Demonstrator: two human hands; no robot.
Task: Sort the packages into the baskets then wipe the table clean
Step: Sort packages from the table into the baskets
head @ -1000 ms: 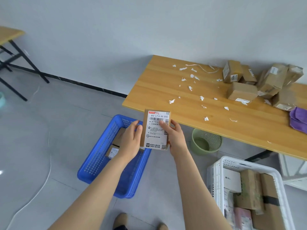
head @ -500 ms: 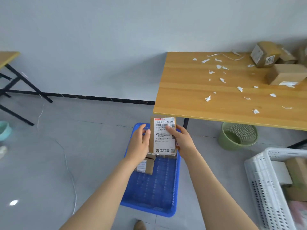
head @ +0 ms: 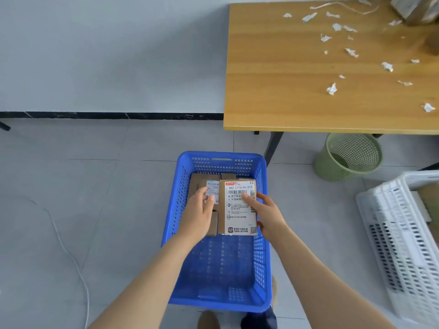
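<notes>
While the right hand (head: 268, 216) pinches a flat cardboard package (head: 222, 210) by its right edge, thumb on the label (head: 240, 210), the left hand (head: 199, 216) lies loosely spread beside it. Low inside the blue basket (head: 221, 269), it looks light and stiff, best held by its edges. Grey floor (head: 95, 186); paper-littered wooden table (head: 273, 79) beyond.

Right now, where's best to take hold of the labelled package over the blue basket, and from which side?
Pinch the labelled package across its two long side edges at mid-length, coming from above. It is a flat box, label up, with its long axis running away from the camera, so the short width suits a grip. The right hand holds its right edge.
</notes>
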